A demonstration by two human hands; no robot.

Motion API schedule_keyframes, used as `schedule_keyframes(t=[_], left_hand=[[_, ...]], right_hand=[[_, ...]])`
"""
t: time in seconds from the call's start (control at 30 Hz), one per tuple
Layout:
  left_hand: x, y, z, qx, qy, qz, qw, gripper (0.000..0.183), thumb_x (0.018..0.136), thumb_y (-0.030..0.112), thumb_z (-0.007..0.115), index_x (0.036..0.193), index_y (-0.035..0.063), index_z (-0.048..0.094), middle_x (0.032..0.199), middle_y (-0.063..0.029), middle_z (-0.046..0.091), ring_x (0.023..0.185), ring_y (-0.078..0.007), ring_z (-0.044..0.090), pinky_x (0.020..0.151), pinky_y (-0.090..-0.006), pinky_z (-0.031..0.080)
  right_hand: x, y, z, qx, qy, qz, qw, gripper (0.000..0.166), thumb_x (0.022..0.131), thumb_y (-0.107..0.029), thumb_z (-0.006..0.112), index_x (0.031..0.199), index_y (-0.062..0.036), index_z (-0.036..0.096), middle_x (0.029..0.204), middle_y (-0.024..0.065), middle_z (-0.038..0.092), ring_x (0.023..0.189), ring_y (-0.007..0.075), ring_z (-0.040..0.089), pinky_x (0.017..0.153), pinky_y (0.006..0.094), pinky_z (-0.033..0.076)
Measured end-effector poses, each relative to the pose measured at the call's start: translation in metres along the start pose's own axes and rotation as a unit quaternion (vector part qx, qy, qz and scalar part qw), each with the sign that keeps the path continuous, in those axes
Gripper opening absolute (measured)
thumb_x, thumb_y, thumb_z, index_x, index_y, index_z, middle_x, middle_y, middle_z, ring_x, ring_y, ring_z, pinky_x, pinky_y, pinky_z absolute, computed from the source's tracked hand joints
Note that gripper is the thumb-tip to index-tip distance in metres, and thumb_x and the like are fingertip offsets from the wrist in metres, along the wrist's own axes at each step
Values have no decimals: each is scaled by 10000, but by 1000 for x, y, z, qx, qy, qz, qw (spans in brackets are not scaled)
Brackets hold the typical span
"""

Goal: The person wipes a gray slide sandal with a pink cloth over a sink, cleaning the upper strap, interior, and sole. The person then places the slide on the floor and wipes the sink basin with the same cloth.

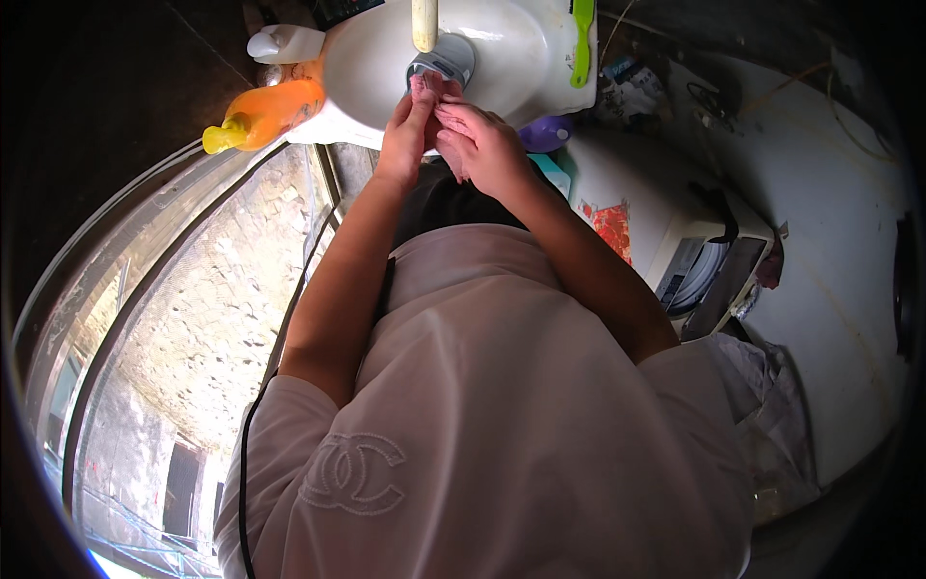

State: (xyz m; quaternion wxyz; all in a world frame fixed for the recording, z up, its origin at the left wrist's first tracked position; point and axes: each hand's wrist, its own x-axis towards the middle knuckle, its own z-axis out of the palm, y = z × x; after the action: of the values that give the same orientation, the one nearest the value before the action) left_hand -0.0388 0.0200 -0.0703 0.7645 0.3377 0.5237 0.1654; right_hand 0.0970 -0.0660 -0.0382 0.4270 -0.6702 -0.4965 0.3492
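A wet-looking pink cloth (452, 155) is bunched between my two hands at the near rim of a white washbasin (376, 72). My left hand (405, 137) pinches its upper end with the thumb on top. From the other side, my right hand (492, 141) grips the cloth with bent fingers. Just beyond the fingers, a grey-blue item (459, 54) sits in the bowl; whether it is a cup or a slipper, I cannot tell. The cloth covers part of it. A pale spout (425, 29) hangs over the bowl.
An orange bottle (275, 112) with a yellow top and a white bottle (289, 43) stand left of the basin. On its right rim lies a green brush (581, 43). A purple bottle (546, 134) and a washing machine (651, 195) are at right; a window (210, 289) is at left.
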Motion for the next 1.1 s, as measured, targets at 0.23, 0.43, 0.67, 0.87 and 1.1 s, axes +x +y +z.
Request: schedule_keyframes(t=[0.23, 0.43, 0.67, 0.87, 1.1], left_hand=[[12, 12, -2, -194, -43, -84, 977, 499, 1163, 421, 479, 1500, 59, 543, 1391, -150, 678, 1222, -279, 700, 967, -455, 613], [18, 21, -3, -305, -142, -85, 938, 473, 1159, 364, 469, 1489, 34, 548, 1384, -176, 672, 1231, -302, 694, 1016, -492, 593], [20, 4, 2, -249, -143, -57, 956, 533, 1132, 407, 578, 1505, 29, 541, 1406, -138, 654, 1279, -301, 659, 1070, -445, 558], [15, 35, 5, -164, -189, -128, 960, 926, 1045, 784, 440, 1595, 40, 481, 1463, -212, 624, 1254, -312, 674, 1046, -429, 575], [63, -6, -40, 539, 145, 112, 822, 920, 990, 750, 592, 1467, -35, 577, 1402, -192, 688, 1327, -359, 585, 1085, -510, 485]], right_hand=[[5, -2, -11, -107, 56, -43, 992, 282, 951, -14, 696, 1229, -37, 741, 1278, 142, 761, 1266, 375, 672, 1079, 450, 540], [4, 4, -14, -79, -14, -92, 993, 320, 928, -127, 799, 1233, -54, 734, 1323, 128, 744, 1294, 352, 657, 1100, 457, 522], [14, 11, -21, -189, -57, -46, 979, 1011, 749, -453, 962, 1556, -41, 514, 1628, 231, 471, 1333, 447, 597, 1150, 498, 491], [18, 66, -10, 125, -148, 148, 970, 941, 898, -288, 830, 1648, -6, 336, 1516, 251, 592, 1318, 410, 659, 1086, 443, 555], [12, 57, -70, 590, 13, 389, 707, 647, 938, -206, 611, 1542, -12, 484, 1392, 232, 665, 1175, 341, 732, 728, 433, 675]])
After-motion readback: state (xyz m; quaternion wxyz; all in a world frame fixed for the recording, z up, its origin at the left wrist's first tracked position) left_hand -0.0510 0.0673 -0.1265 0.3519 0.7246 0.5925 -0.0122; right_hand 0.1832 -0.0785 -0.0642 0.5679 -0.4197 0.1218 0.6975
